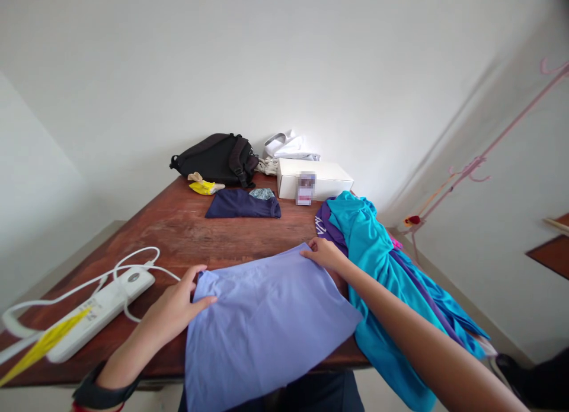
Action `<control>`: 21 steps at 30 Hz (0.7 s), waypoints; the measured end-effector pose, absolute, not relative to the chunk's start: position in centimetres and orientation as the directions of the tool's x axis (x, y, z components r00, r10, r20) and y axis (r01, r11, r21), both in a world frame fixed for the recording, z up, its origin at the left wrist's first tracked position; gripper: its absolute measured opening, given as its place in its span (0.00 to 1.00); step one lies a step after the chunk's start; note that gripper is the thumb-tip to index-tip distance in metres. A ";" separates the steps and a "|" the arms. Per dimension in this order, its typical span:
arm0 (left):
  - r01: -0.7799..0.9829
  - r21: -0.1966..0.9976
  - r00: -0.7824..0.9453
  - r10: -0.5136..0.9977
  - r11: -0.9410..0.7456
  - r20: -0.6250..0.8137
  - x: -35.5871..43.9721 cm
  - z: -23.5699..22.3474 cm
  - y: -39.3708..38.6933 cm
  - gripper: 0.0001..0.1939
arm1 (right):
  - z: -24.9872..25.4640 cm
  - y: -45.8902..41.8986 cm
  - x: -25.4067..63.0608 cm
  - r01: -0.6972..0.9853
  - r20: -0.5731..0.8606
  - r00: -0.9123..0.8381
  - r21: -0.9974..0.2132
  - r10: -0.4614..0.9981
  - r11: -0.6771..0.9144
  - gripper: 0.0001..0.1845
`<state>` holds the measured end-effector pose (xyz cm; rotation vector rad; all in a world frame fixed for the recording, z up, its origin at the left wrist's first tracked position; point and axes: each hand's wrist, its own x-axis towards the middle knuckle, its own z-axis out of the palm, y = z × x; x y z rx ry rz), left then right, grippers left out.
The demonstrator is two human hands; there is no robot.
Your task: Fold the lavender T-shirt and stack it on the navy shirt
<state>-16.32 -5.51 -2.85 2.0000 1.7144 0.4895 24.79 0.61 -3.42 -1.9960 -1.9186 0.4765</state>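
A lavender piece of cloth, perhaps a folded garment, lies on the wooden table and hangs over its front edge. My left hand grips its far left corner, thumb on top and fingers at the edge. At the far right corner, my right hand pinches the cloth between thumb and fingers. The far edge runs fairly straight between both hands, with small wrinkles near the left one. Beside my right forearm lies a heap of turquoise cloth with purple fabric under it.
A white power strip with looped cables occupies the table's left. Farther back are a folded navy cloth, a yellow packet, a black backpack and a white box. A pink stand leans at right.
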 end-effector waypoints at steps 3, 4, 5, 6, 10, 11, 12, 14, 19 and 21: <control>0.755 0.638 0.205 0.979 -0.153 -0.008 -16.0 -2.5 -5.8 0.32 | -3.3 0.7 24.9 0.881 -0.025 -0.034 -0.472 0.999 0.018 0.13; 0.736 0.656 0.211 0.977 -0.167 0.012 -15.9 -2.4 -5.7 0.31 | -3.2 0.8 24.9 0.878 -0.017 -0.052 -0.478 0.998 0.038 0.13; 0.718 0.670 0.215 0.976 -0.187 0.042 -15.9 -2.3 -5.5 0.29 | -3.2 0.8 24.9 0.875 -0.003 -0.061 -0.481 0.998 0.052 0.12; 0.704 0.678 0.218 0.973 -0.212 0.079 -15.9 -2.1 -5.2 0.28 | -3.1 0.9 24.9 0.873 0.016 -0.057 -0.484 0.998 0.057 0.12; 0.694 0.655 0.220 0.954 -0.299 0.203 -15.7 -1.4 -2.1 0.22 | -2.7 2.2 24.8 0.868 0.111 0.032 -0.496 0.993 0.027 0.11; 0.703 0.643 0.208 0.952 -0.304 0.224 -15.5 -1.3 -0.7 0.21 | -2.6 2.9 24.8 0.866 0.131 0.062 -0.501 0.989 0.012 0.11; 0.709 0.632 0.196 0.949 -0.312 0.248 -15.2 -1.1 0.7 0.20 | -2.6 3.6 24.8 0.862 0.147 0.093 -0.507 0.985 -0.006 0.10; 0.746 0.596 0.140 0.945 -0.297 0.295 -14.3 -1.0 3.7 0.20 | -2.6 5.0 24.7 0.851 0.167 0.153 -0.523 0.974 -0.044 0.10; 0.826 0.403 0.197 0.872 -0.394 0.449 -12.0 -1.6 6.5 0.28 | -3.2 6.0 24.9 0.826 0.165 0.216 -0.557 0.962 -0.090 0.19; 0.820 0.325 0.302 0.840 -0.470 0.451 -11.4 -2.2 4.4 0.26 | -3.6 4.7 25.3 0.825 0.145 0.195 -0.560 0.970 -0.082 0.21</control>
